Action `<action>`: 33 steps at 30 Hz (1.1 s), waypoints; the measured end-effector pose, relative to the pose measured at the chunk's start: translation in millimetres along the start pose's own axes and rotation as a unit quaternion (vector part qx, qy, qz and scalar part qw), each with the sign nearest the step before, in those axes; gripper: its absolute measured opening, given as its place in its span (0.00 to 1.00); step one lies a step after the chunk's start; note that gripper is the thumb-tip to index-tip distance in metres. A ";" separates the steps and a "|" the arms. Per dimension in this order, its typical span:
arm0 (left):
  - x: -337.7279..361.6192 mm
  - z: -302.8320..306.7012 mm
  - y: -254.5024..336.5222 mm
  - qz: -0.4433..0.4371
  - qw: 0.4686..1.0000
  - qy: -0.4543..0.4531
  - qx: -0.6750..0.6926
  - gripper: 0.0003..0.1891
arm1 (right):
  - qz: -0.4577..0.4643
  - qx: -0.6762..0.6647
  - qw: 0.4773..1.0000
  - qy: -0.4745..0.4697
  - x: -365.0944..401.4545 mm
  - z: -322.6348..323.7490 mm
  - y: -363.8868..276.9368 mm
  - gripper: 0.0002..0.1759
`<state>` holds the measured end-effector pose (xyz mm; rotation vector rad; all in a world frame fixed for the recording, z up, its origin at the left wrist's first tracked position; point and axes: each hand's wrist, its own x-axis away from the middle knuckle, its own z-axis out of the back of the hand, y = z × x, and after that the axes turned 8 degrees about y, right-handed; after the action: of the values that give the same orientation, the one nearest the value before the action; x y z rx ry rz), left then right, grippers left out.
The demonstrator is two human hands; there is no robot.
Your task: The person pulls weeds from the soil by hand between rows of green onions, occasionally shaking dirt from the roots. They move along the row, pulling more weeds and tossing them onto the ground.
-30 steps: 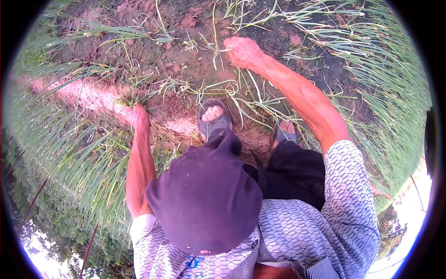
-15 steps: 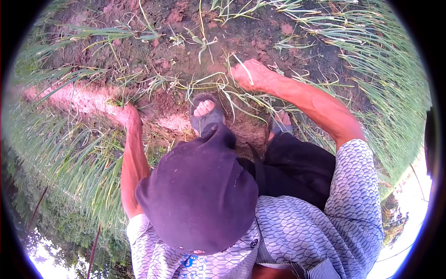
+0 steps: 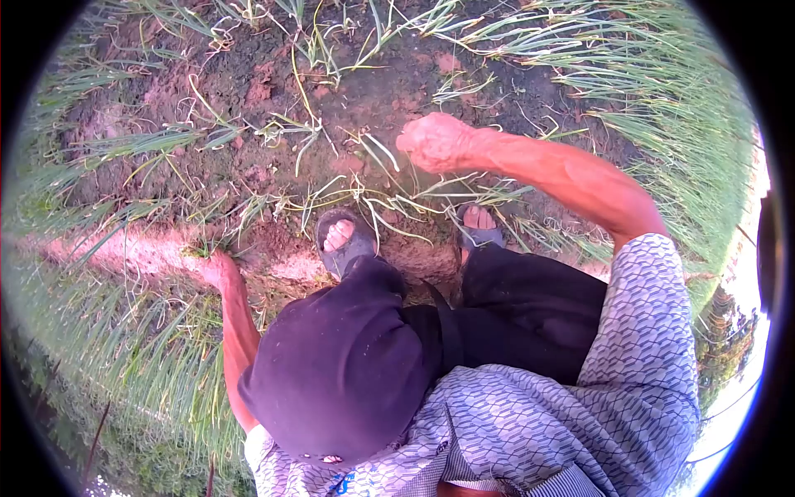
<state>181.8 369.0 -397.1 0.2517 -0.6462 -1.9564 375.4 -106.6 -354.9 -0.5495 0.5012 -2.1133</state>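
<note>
At the left, my left hand point(image 3: 217, 269) is low over the pale soil ridge, its fingers closed around a small green tuft point(image 3: 201, 249). My right hand point(image 3: 432, 142) is a closed fist above the dark soil, right of centre. Whatever it may hold is hidden by the curled fingers. Just left of that fist, a pale green stalk point(image 3: 381, 151) lies on the ground. Below both, thin green plants point(image 3: 360, 192) with long leaves lie bent along the ridge edge.
Two sandalled feet point(image 3: 338, 236) point(image 3: 479, 219) stand at the ridge. Dark soil point(image 3: 265, 83) with scattered plants stretches ahead. Dense green rows point(image 3: 687, 124) grow at the right, and more point(image 3: 157, 356) at the lower left. Dark cloth point(image 3: 339, 364) covers the knee.
The view has shifted, so ground and feet sit lower and further left. My right hand has lifted away from the bent plants, and the stalk that crossed it is now apart from it.
</note>
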 end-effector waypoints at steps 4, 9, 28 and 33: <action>-4.7 3.4 0.8 0.021 0.999 -0.018 0.026 0.15 | -0.267 -0.130 0.954 -0.040 58.5 87.3 39.4 0.08; -9.7 16.9 2.3 0.069 0.993 -0.057 0.076 0.13 | -0.499 -0.282 0.810 0.123 116.8 87.3 102.6 0.08; 88.1 29.9 27.8 0.203 0.960 -0.165 0.100 0.11 | -0.474 -0.367 0.656 0.459 84.3 -19.0 158.6 0.10; 113.1 31.8 31.1 0.211 0.958 -0.167 0.096 0.11 | -0.454 -0.101 0.706 0.534 68.3 -7.4 155.5 0.18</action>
<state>139.5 269.3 -342.1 -0.1002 -1.0230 -1.5325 436.7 -246.0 -430.4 0.5915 1.3125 -3.2570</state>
